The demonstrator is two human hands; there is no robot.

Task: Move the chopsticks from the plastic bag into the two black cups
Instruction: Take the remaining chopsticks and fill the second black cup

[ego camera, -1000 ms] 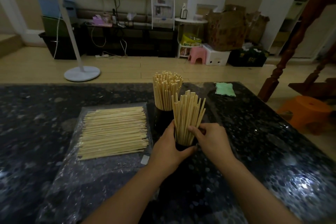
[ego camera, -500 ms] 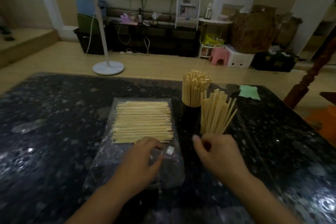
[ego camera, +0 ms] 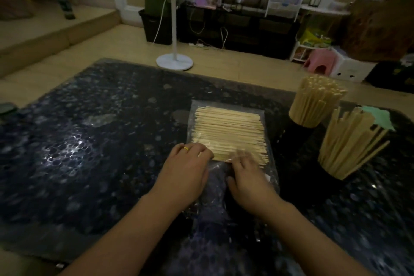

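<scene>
Dark speckled stone makes up the worktop (ego camera: 85, 141), glossy with a patch of glare well to the left of the hands. The left hand (ego camera: 187, 170) lies palm down at the near left corner of the chopsticks (ego camera: 228, 134), a gold ring (ego camera: 186, 148) on one finger; its fingers curl down onto the stick ends and the clear bag (ego camera: 272, 175), though whether they pinch anything I cannot tell. Just beside it, the right hand (ego camera: 248, 180) also lies palm down on the bag at the near edge of the sticks. Its fingertips are blurred, so its grasp cannot be told either. The chopsticks lie flat in a neat row inside the bag, running crosswise just beyond both hands. Right of the right hand and farther back stands a black cup (ego camera: 300, 141) packed tight with upright sticks (ego camera: 313, 103). Nearer and farther right stands a second cup (ego camera: 329, 177), hard to make out against the dark stone, its sticks (ego camera: 349, 143) loosely fanned and leaning. A green cloth (ego camera: 380, 116) shows just behind those sticks. Beyond the worktop, a white fan base (ego camera: 174, 63) rests on the floor.
</scene>
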